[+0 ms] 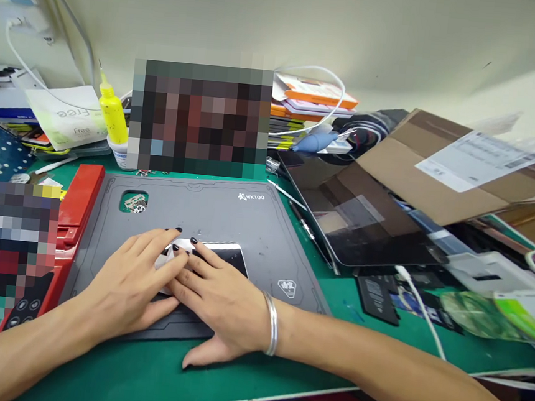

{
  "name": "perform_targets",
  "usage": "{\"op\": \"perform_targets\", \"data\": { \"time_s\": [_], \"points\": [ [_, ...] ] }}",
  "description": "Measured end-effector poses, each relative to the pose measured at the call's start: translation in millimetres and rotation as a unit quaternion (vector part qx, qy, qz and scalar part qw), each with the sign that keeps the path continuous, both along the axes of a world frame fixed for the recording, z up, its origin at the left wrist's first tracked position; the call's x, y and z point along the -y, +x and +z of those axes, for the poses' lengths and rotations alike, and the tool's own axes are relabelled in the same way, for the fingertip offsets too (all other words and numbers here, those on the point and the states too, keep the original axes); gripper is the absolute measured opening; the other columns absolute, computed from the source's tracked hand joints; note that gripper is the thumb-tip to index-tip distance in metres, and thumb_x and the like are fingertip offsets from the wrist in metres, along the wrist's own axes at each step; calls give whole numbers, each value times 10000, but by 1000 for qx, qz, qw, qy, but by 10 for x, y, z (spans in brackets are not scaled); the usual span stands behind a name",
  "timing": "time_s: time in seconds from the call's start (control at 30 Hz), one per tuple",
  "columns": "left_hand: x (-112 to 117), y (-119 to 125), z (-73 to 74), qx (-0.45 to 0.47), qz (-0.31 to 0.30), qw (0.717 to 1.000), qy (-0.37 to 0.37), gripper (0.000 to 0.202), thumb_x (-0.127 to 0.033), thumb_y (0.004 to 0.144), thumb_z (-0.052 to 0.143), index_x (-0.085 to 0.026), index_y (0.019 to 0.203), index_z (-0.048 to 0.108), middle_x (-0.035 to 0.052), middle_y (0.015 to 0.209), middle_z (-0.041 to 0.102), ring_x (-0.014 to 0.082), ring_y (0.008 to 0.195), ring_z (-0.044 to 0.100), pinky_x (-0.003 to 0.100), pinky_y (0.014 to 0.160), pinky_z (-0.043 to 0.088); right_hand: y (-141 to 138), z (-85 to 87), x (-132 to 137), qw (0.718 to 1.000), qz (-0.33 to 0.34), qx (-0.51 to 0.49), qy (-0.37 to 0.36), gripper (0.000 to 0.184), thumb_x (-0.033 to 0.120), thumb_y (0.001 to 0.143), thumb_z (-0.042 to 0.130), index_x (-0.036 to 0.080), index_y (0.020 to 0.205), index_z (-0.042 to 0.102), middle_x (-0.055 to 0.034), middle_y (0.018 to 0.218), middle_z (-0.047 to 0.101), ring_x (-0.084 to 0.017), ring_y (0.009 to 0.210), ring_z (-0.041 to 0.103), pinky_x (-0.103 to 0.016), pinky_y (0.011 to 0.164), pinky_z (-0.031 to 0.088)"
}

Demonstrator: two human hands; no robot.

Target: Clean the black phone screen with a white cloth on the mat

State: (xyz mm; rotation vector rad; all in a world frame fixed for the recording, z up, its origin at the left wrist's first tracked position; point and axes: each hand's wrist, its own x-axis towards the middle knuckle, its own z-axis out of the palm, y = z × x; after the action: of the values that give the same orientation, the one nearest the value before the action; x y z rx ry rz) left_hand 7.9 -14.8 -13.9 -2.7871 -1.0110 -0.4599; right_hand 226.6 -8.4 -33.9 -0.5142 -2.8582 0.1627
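Both my hands rest close together on a grey repair mat [229, 209]. My left hand [132, 279] and my right hand [224, 299] have their fingertips gathered on a crumpled white cloth [173, 258]. The cloth lies on a black glossy phone-like slab [227, 256], and my fingers hide much of both. A silver bangle [270, 322] circles my right wrist.
A yellow glue bottle [114, 115] stands behind the mat, and a red case [80, 200] lies to its left. To the right lie a dark tablet [355, 214] and a cardboard box [443, 166]. Two blurred patches hide areas at the back and left.
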Motion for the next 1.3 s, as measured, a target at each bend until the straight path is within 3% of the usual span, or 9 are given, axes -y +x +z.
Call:
{"op": "perform_targets", "data": {
  "time_s": [0.17,0.57,0.83,1.3],
  "points": [
    [-1,0,-19,-11,26,1000,8,529,-332,819,620,-54,1255,511,282,1351,523,413,1168,563,533,882,557,0,26,5,1000,0,14,9,1025,774,845,495,-19,1478,351,-232,1543,379,-400,1466,225,-552,1220,71],
    [2,-21,-41,-2,39,999,-20,568,-349,809,625,-86,1292,486,268,1387,521,405,1220,555,537,936,539,2,12,19,1000,1,-4,3,1038,813,805,500,-7,1434,412,-221,1466,481,-390,1408,332,-561,1220,85],
    [-19,-44,-24,82,5,990,-117,471,-307,861,653,-112,1261,498,233,1402,517,346,1306,506,501,1018,530,-11,-11,18,1000,4,-15,5,1018,826,810,454,13,1423,434,-215,1455,496,-375,1399,351,-568,1218,43],
    [-14,-47,-48,98,-4,986,-137,473,-270,871,632,-136,1298,480,221,1428,509,337,1335,490,515,1044,520,-19,16,20,1000,2,-5,-10,1007,782,838,476,7,1469,353,-233,1483,464,-356,1425,326,-643,1192,-9]
  ]
}}
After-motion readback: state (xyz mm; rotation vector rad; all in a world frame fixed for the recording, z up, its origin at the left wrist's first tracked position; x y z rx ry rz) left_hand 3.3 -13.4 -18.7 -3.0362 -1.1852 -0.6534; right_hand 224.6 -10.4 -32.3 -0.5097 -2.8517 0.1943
